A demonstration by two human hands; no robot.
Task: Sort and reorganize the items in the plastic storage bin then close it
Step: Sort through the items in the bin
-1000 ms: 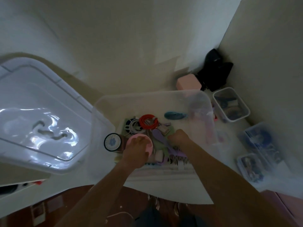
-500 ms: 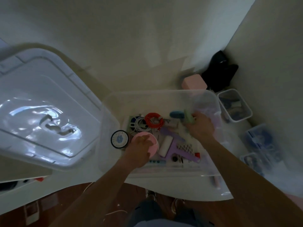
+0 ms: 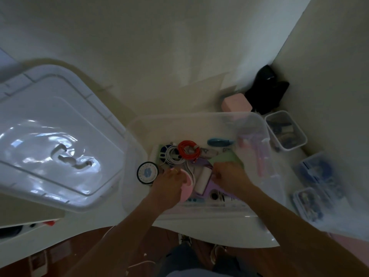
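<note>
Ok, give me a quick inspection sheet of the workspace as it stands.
Surface: white table, curved front edge.
Job's things: clear storage bin open; its lid lies off to the left.
Clutter: small containers right of the bin; pink box behind it.
Grippers: left hand grips a pink round case; right hand is down among the items, grasp unclear.
Cables: red coil and white coil in the bin.
Surroundings: pale walls, black object in the corner.

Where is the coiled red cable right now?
In the head view, the coiled red cable lies inside the clear storage bin, toward its far side, right of the white cable bundle and left of the teal oval item.
</note>
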